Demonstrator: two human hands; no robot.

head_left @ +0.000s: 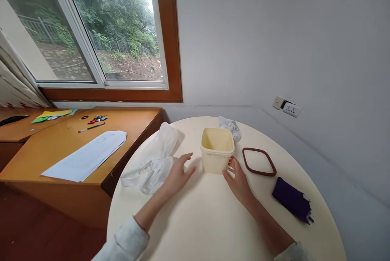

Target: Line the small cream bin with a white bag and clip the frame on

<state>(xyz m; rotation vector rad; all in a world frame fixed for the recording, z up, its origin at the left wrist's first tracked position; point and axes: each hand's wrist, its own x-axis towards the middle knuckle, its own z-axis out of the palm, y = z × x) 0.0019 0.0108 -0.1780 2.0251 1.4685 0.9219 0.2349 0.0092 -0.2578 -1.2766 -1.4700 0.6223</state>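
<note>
A cream plastic bin (215, 162) stands upright on the round white table (195, 220), its open top facing up. To its left is my left hand (179, 173), fingers apart and holding nothing, with a gap between it and the bin. My right hand (237, 179) is at the bin's lower right corner, fingers spread; its fingertips are at the wall, and whether they touch it I cannot tell. A brown rounded-square ring (259, 173) lies flat to the right of the bin. Left of my left hand rests a crumpled white plastic bag (155, 163).
Behind the bin sits a bunched pale plastic bag (233, 129). A folded dark purple umbrella (292, 200) lies near the table's right edge. The wooden desk (137, 125) at left bears papers (88, 157), a pen (91, 127) and keys (98, 119). A wall socket (291, 109) is at right.
</note>
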